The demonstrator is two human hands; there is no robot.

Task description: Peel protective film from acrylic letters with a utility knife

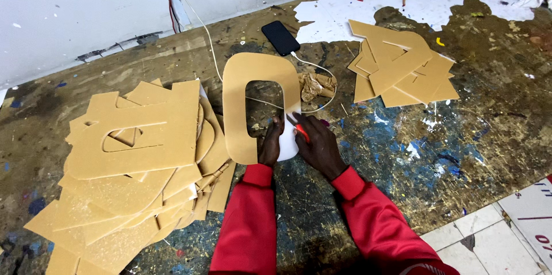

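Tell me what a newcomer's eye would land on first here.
First, the big tan letter cutout at the centre of the paint-spattered workbench, with the left hand and right hand at its lower right corner, where a white patch shows. Next, the tall heap of tan cutouts at left, and a smaller pile at upper right.

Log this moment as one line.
left hand: holding tan O-shaped cutout | right hand: red tool, peeling film | bench: tan cutout stacks
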